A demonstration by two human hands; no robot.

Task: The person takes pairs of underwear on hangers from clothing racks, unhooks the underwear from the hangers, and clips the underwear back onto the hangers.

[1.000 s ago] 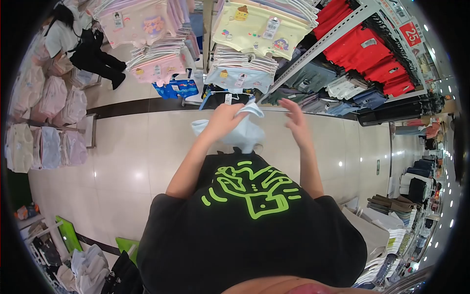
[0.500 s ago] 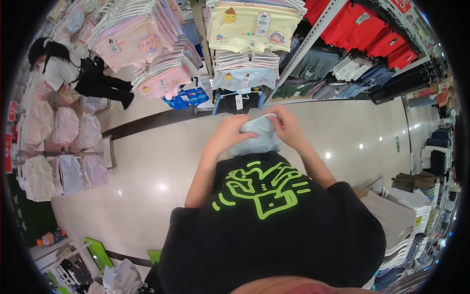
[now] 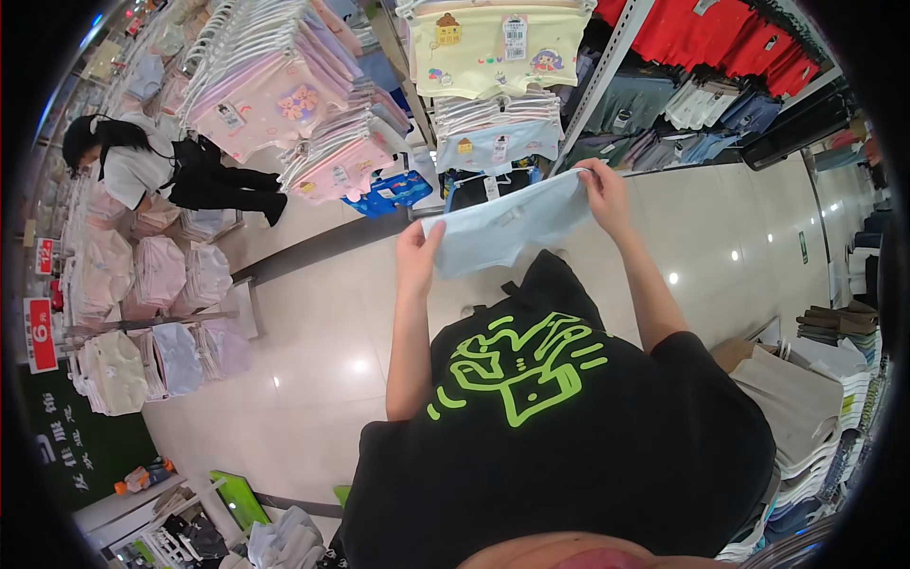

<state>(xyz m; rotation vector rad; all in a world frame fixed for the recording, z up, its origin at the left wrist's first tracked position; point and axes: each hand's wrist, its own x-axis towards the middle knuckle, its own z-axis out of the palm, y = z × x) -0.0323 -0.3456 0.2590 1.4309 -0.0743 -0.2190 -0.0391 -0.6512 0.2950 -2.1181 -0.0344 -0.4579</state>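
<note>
A pair of light blue underpants (image 3: 507,229) is stretched out in the air in front of my body. My left hand (image 3: 417,254) pinches the left end of its waistband. At the other end, my right hand (image 3: 604,197) grips the waistband between thumb and fingers, a little higher than the left. A small faint label shows near the middle of the cloth. Behind it hang light blue underpants (image 3: 498,147) on white hangers, and above those a yellow pair (image 3: 498,52) with cartoon prints and a price tag.
Pink underpants (image 3: 275,109) hang left of the yellow ones, red garments (image 3: 706,43) at upper right. A person (image 3: 180,171) in black trousers bends by the left racks. Folded clothes (image 3: 796,408) on hangers stand at right. Tiled floor (image 3: 313,322) lies below.
My hands have moved apart and the bunched light blue underpants are now spread wide between them. The view has shifted slightly, with the racks appearing further right.
</note>
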